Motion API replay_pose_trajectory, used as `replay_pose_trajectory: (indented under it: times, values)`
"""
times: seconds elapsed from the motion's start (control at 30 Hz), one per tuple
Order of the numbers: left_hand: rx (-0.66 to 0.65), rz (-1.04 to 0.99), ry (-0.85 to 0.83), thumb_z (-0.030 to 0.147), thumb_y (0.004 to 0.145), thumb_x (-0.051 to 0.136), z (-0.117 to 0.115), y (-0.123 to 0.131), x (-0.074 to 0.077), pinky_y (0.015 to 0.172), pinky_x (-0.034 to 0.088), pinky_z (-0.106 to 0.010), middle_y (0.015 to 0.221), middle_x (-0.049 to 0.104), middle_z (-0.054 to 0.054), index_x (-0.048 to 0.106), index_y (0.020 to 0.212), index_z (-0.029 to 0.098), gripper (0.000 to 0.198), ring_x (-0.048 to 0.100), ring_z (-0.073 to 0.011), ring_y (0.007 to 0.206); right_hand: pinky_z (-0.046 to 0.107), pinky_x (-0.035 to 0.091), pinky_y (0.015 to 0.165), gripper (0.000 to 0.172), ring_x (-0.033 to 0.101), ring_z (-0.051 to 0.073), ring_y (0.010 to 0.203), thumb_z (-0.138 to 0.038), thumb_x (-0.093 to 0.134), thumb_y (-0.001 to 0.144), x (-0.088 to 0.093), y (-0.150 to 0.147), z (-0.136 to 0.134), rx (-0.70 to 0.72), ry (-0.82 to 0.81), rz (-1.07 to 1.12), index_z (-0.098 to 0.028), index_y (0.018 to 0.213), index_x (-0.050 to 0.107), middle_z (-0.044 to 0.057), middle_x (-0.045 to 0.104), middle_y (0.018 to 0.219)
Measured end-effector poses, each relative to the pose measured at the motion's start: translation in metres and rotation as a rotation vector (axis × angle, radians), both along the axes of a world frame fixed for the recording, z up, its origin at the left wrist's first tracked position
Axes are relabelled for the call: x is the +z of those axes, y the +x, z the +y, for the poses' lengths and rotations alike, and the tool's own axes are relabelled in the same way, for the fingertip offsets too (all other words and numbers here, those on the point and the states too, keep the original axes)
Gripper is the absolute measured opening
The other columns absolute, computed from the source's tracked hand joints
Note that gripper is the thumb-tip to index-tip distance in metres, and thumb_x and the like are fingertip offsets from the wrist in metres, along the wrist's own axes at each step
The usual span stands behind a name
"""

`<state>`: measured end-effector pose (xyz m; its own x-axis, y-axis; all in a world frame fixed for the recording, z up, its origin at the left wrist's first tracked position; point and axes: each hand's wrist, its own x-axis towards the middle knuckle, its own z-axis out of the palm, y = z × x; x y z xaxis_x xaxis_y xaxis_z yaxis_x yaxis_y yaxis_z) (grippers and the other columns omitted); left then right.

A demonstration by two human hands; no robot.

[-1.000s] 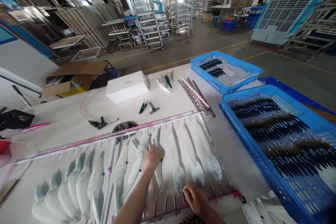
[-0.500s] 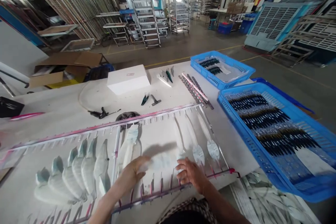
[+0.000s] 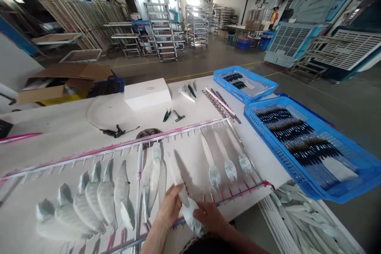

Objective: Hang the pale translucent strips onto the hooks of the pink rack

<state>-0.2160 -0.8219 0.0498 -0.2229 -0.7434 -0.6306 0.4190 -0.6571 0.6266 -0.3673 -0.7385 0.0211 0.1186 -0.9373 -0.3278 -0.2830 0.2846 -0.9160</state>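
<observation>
Head view, person standing at the bench [image 3: 68, 131]. Both hands work at the near edge of a long rack [image 3: 178, 131] of pink-stained rails that lies flat on the bench top.

The left hand [image 3: 169, 208] and the right hand [image 3: 210, 218] share one pale leaf-shaped piece [image 3: 190, 211]. The left grip is closed about its narrow stem. The right grip is closed on its broad end, just above the rack's near rail. The piece lies tilted, its stem pointing away from the person towards the far rail. Whether the stem's far tip touches a peg cannot be told.

To the left of the hands, a fanned row of like pieces [image 3: 98, 196] lies overlapping on the rack, and a small cluster [image 3: 154, 174] lies just beside the left hand. To the right, three slender pieces [image 3: 228, 162] hang side by side from the far rail, near but apart from the right hand.

Further off on the bench:
- a white box [image 3: 147, 93]
- a black hand tool [image 3: 118, 131]
- a bundle of metal strips [image 3: 222, 105]

At the right edge stands a large blue crate [image 3: 342, 190] with rows of dark pieces, and behind it a smaller blue crate [image 3: 238, 94]. A heap of white pieces [image 3: 294, 222] lies below the large crate.
</observation>
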Motion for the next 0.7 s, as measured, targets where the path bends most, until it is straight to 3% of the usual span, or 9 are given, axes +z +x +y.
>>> replay_pose_trajectory:
  times: [0.07, 0.13, 0.27, 0.37, 0.5, 0.7]
  values:
    - [0.127, -0.005, -0.093, 0.025, 0.057, 0.086, -0.008, -0.002, 0.002, 0.059, 0.049, -0.022, 0.072, 0.066, 0.0, 0.066, 0.092, 0.017, 0.041, 0.06, -0.0131, 0.064, 0.025, 0.039, 0.061, 0.015, 0.058, 0.018, 0.069, -0.026, 0.053, 0.088, -0.008, -0.004, -0.001, -0.072, 0.047, 0.259, -0.016, 0.08, 0.062, 0.001, 0.062, 0.069]
    - [0.264, 0.022, -0.196, 0.023, 0.058, 0.086, -0.02, -0.002, 0.005, 0.067, 0.051, -0.02, 0.08, 0.069, 0.002, 0.065, 0.104, 0.022, 0.051, 0.063, -0.0118, 0.071, 0.026, 0.044, 0.069, 0.015, 0.066, 0.021, 0.08, -0.025, 0.058, 0.09, -0.013, -0.008, -0.009, -0.109, 0.134, 0.517, -0.014, 0.091, 0.068, 0.008, 0.072, 0.082]
    - [0.377, 0.072, -0.175, 0.017, 0.062, 0.081, -0.042, -0.005, -0.002, 0.073, 0.054, -0.024, 0.092, 0.071, 0.001, 0.058, 0.114, 0.03, 0.058, 0.068, -0.0155, 0.085, 0.032, 0.048, 0.078, 0.02, 0.07, 0.03, 0.095, -0.029, 0.066, 0.087, -0.02, -0.005, -0.033, 0.009, 0.257, 0.757, -0.013, 0.093, 0.077, 0.017, 0.075, 0.095]
    - [0.411, 0.063, -0.079, 0.013, 0.064, 0.075, -0.045, -0.01, -0.022, 0.063, 0.052, -0.024, 0.081, 0.069, 0.002, 0.057, 0.105, 0.028, 0.047, 0.066, -0.0148, 0.073, 0.034, 0.051, 0.079, 0.019, 0.07, 0.033, 0.096, -0.026, 0.068, 0.083, -0.026, 0.001, -0.043, 0.048, 0.21, 0.827, -0.015, 0.094, 0.079, 0.017, 0.076, 0.095]
    - [0.428, 0.09, 0.017, 0.009, 0.062, 0.073, -0.035, -0.017, -0.046, 0.061, 0.052, -0.024, 0.076, 0.066, 0.005, 0.055, 0.096, 0.025, 0.041, 0.064, -0.013, 0.065, 0.037, 0.053, 0.082, 0.023, 0.07, 0.032, 0.098, -0.021, 0.058, 0.09, -0.033, 0.002, -0.038, 0.104, 0.143, 0.816, -0.016, 0.104, 0.076, 0.015, 0.075, 0.1]
    - [0.428, 0.108, 0.042, 0.011, 0.054, 0.081, -0.026, -0.02, -0.052, 0.06, 0.052, -0.022, 0.075, 0.066, 0.004, 0.056, 0.096, 0.026, 0.051, 0.064, -0.0131, 0.065, 0.036, 0.054, 0.08, 0.022, 0.071, 0.03, 0.095, -0.025, 0.057, 0.094, -0.043, -0.002, -0.034, 0.121, 0.133, 0.789, -0.017, 0.107, 0.072, 0.012, 0.075, 0.099]
